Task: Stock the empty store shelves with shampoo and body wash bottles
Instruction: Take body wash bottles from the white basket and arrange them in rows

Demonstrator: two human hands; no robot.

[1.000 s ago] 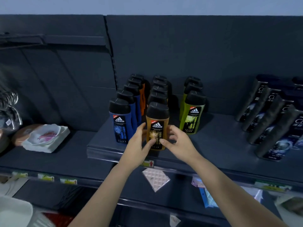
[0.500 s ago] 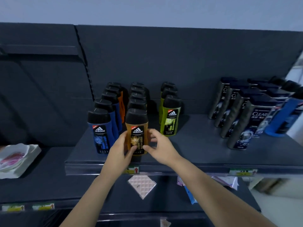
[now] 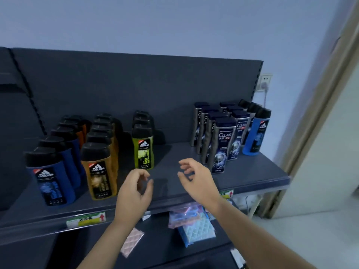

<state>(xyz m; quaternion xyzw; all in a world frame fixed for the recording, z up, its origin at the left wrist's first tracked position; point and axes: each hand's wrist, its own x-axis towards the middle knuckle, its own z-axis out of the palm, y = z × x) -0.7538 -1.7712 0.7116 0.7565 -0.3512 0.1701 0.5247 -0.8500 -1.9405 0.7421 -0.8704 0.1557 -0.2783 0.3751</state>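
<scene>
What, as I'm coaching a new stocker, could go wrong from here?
1. The left hand hovers empty beside the front orange bottle; a careless swing might tip it into its row.
2. The blue bottle at the right end of the shelf stands close to the edge and looks tilted; a knock might send it off.

The shelf (image 3: 172, 150) lies bare between the green bottle row (image 3: 143, 152) and the CLEAR bottles (image 3: 221, 146), open from its front edge back to the rear panel (image 3: 136, 84). Further left, the orange row (image 3: 101, 171) and blue row (image 3: 51, 177) stand closely packed, with only narrow gaps between them.
</scene>
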